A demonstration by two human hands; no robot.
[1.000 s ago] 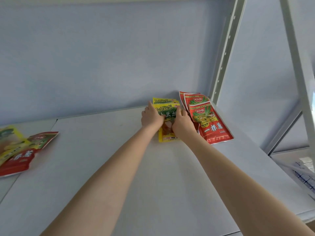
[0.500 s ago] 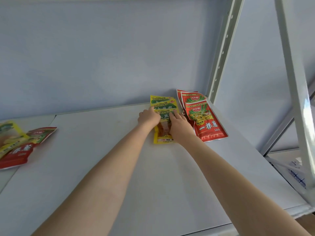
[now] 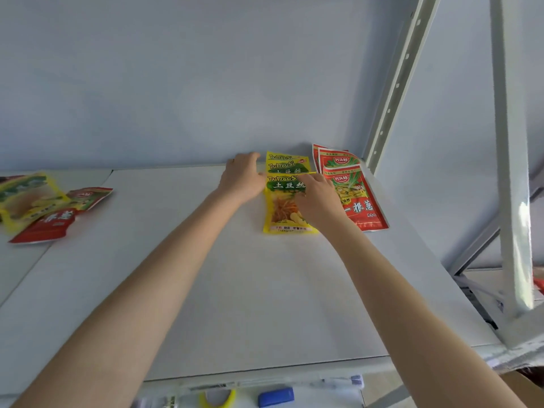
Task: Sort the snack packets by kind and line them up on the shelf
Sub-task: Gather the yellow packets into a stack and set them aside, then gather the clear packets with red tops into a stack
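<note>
3 TuDouSi packets lie left of another stack on the shelf; a pile far left.

A pale blue wall backs a perforated white upright; down below lie a blue block and, seemingly, a yellow ring.
</note>
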